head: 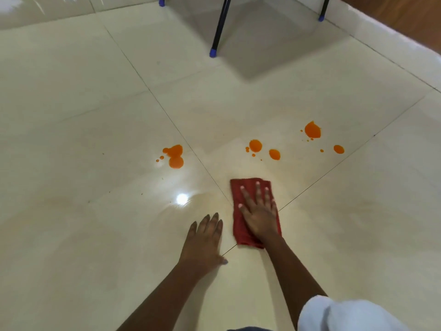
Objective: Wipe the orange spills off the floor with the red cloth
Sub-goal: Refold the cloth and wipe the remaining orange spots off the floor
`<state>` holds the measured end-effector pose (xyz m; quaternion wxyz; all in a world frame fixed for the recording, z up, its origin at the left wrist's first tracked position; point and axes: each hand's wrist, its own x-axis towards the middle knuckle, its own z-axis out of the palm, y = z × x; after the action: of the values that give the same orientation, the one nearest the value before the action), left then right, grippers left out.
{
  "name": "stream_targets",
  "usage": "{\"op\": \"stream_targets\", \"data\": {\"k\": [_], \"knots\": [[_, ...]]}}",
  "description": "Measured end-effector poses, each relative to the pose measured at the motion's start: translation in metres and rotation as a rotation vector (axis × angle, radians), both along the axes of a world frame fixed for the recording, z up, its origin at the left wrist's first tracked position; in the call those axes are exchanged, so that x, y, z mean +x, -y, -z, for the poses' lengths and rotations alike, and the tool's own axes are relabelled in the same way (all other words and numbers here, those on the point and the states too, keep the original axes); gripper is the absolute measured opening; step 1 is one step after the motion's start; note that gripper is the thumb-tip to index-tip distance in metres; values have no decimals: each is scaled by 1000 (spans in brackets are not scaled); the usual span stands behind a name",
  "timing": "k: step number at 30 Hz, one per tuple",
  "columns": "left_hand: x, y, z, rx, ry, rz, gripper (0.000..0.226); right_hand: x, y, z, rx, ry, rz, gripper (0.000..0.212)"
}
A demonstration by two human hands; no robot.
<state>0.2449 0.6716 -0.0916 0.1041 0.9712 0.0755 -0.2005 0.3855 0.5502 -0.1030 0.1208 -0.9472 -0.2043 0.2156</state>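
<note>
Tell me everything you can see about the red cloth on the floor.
The red cloth is a dark red, soft-looking fabric in a rough rectangle, apparently folded. It lies flat on the glossy cream tiled floor, across a tile joint. The right hand presses on it with fingers spread, covering its middle. Its edges look slightly blurred. It sits short of the orange spills and touches none of them.

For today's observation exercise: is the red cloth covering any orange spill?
No, the red cloth lies under the right hand, apart from the orange spills.
</note>
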Motion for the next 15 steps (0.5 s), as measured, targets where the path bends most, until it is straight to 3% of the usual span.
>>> {"op": "stream_targets", "data": {"k": [3,7,10,13,15], "knots": [[-2,-5,7,20,53,51,102,-17,18,-3,268,45,454,62],[-7,-9,24,33,177,98,108,-32,7,-16,262,101,744,73],[-7,-13,26,26,223,132,101,-15,-7,-24,422,-106,1001,74],[-12,-24,25,45,245,101,87,1,-11,-45,771,-460,1174,40],[-18,-36,24,55,277,62,73,6,-14,-65,944,-637,1147,33]]}}
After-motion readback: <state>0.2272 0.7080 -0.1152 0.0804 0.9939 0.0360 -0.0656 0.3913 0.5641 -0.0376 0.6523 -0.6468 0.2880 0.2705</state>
